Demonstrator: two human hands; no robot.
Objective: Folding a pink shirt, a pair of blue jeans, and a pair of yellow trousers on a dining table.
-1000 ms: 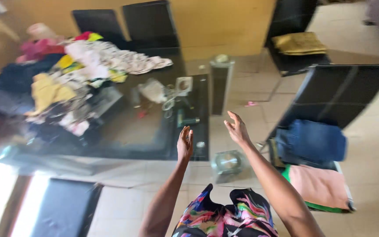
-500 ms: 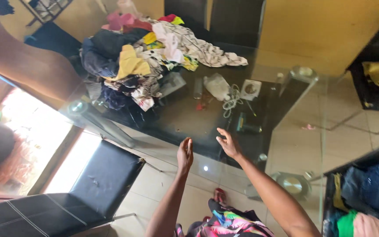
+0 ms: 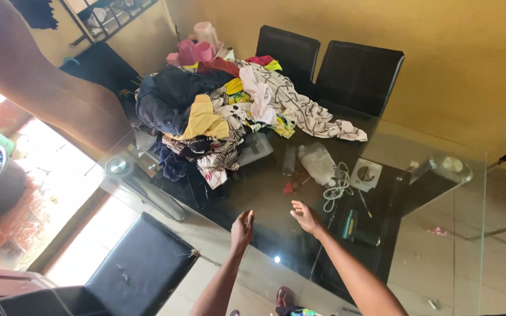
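as both arms reach forward, left hand (image 3: 242, 227) open, right hand (image 3: 306, 217) open, above glass table (image 3: 440, 234)

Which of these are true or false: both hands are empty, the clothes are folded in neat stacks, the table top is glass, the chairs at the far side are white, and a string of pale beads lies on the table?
1. Both hands are empty. True: the left hand and the right hand are open over the table, holding nothing.
2. The clothes are folded in neat stacks. False: the clothes lie in one loose, jumbled heap.
3. The table top is glass. True: the floor shows through the glass table.
4. The far chairs are white. False: both chairs are black.
5. Pale beads lie on the table. True: a string of beads lies beyond the right hand.
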